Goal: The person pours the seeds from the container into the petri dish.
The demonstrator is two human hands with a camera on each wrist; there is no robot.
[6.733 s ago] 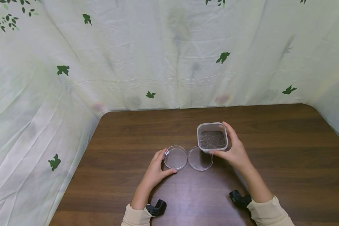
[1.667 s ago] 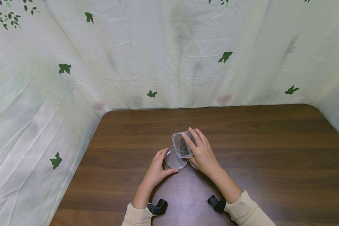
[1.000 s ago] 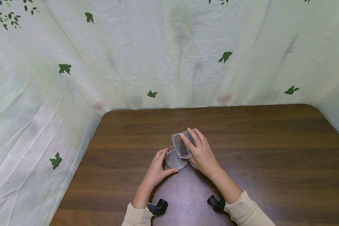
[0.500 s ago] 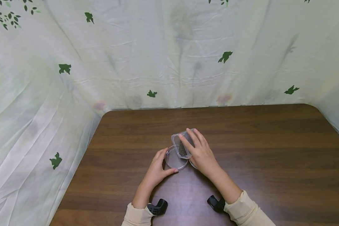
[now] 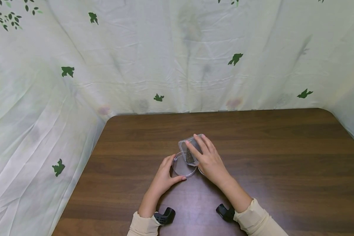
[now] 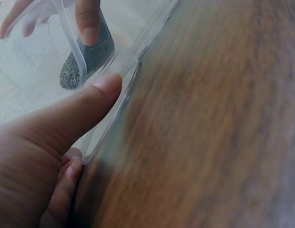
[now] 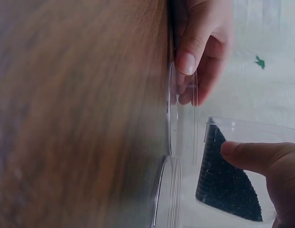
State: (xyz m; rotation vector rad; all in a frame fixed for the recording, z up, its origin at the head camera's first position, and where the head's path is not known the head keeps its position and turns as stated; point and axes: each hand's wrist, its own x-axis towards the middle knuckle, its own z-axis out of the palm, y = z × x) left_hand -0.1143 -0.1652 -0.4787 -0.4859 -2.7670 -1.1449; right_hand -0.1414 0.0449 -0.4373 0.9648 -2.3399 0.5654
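Observation:
My left hand point(image 5: 163, 178) holds a clear petri dish point(image 5: 181, 169) by its rim, thumb on the near side and fingers on the far side. Above that dish my right hand point(image 5: 214, 166) grips a clear plastic tub point(image 5: 184, 146), tipped to the left. Small dark seed-like grains point(image 7: 226, 175) lie banked in the tub's lower side; in the left wrist view the grains point(image 6: 70, 73) reach close to the rim. A second petri dish point(image 7: 167, 194) stands beside the first, mostly hidden under my right hand in the head view. Whether grains are falling cannot be made out.
Everything is on a brown wooden table point(image 5: 268, 141). A pale curtain point(image 5: 129, 59) with green bird and leaf prints hangs behind it and at the sides. A black wrist camera point(image 5: 165, 216) sits on my left wrist, another point(image 5: 225, 213) on my right.
My right hand has carried the tub left, from over the second dish to over the held one, and tipped it. During the last second it tilts slightly further; my left hand stays put.

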